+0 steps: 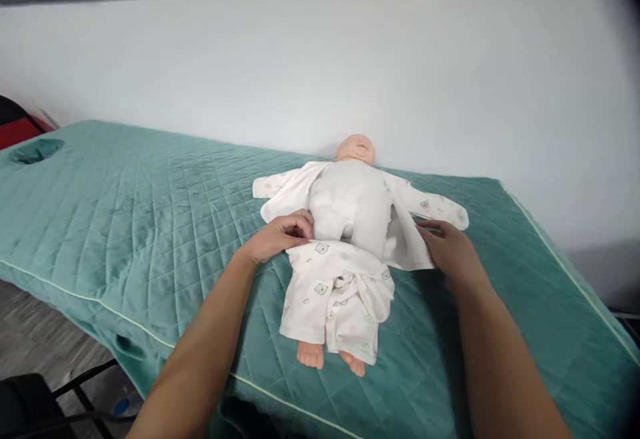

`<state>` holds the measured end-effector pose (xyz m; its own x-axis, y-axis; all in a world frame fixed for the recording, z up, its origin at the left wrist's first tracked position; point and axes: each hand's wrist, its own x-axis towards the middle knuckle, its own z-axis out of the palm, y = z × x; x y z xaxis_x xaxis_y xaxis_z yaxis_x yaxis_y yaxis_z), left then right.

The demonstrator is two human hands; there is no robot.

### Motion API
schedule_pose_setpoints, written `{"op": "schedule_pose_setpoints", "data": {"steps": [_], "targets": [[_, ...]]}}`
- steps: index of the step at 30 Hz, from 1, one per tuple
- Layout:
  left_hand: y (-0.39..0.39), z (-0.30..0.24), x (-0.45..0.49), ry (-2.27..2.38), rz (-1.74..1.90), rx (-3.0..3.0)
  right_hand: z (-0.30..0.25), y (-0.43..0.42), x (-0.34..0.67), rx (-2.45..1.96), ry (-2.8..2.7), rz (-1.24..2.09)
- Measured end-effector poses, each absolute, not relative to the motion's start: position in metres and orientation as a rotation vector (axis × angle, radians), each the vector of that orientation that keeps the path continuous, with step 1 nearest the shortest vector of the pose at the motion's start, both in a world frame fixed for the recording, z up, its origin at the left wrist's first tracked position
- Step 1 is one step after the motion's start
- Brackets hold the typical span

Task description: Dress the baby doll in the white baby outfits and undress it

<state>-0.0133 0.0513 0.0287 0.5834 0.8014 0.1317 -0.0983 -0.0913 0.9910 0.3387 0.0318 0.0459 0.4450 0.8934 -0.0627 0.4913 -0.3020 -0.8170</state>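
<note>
Head view: a baby doll (350, 192) lies on its back on a green quilted bed (150, 225), its head (355, 149) close to the pale wall (300, 79) and its feet (310, 354) toward the wearer. A white printed jacket (407, 245) is spread to both sides of the soft torso; whether arms fill its sleeves cannot be told. Printed trousers (305, 292) cover the lower legs, their waistband lying below the fork of the body, with a knotted tie (350, 285) at the front.

The left hand (280, 235) appears to pinch the waistband at one corner between thumb and curled fingers. The right hand (453, 252) is at the outer edge of the jacket's front panel; its fingertips are partly hidden, so its grip cannot be judged.

Points of likely failure: a pull at the single pinched corner could skew the waistband or slip from the fingers; the bulky knot could snag or bunch the cloth; tension on the jacket panel could turn the torso; and a push toward the wall could press the head against it.
</note>
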Motion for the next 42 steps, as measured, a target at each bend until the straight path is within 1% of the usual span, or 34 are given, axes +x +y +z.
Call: {"op": "schedule_pose_setpoints", "data": {"steps": [3, 6, 8, 10, 14, 17, 20, 23, 30, 34, 39, 42], "targets": [[0.052, 0.023, -0.012, 0.602, 0.915, 1.446, 0.04, 0.035, 0.353, -2.09, -1.17, 0.489], [0.051, 0.025, -0.011, 0.626, 0.912, 1.439, 0.033, 0.036, 0.36, -2.081, -1.27, 0.229], [0.05, 0.028, -0.011, 0.647, 0.88, 1.445, 0.032, 0.035, 0.355, -1.972, -1.359, 0.03], [0.048, 0.032, -0.011, 0.661, 0.832, 1.475, 0.036, 0.03, 0.341, -1.784, -1.414, -0.019], [0.045, 0.037, -0.009, 0.65, 0.765, 1.509, 0.049, 0.013, 0.297, -1.388, -1.642, 0.235], [0.044, 0.036, -0.007, 0.663, 0.778, 1.493, 0.055, 0.0, 0.268, -1.132, -1.925, 0.256], [0.044, 0.033, -0.005, 0.667, 0.881, 1.502, 0.057, -0.007, 0.254, -1.022, -2.145, 0.329], [0.043, 0.029, -0.004, 0.655, 0.947, 1.5, 0.06, -0.008, 0.25, -0.975, -2.242, 0.462], [0.044, 0.026, -0.004, 0.649, 0.943, 1.501, 0.067, -0.009, 0.252, -0.891, -2.264, 0.706], [0.045, 0.023, -0.001, 0.652, 1.011, 1.47, 0.071, -0.008, 0.259, -0.861, -2.26, 0.82], [0.043, 0.019, 0.007, 0.754, 1.175, 1.337, 0.069, -0.004, 0.271, -0.823, -1.96, 1.095], [0.043, 0.018, 0.012, 0.914, 1.28, 1.232, 0.062, -0.003, 0.278, -0.951, -1.744, 1.191]]}}
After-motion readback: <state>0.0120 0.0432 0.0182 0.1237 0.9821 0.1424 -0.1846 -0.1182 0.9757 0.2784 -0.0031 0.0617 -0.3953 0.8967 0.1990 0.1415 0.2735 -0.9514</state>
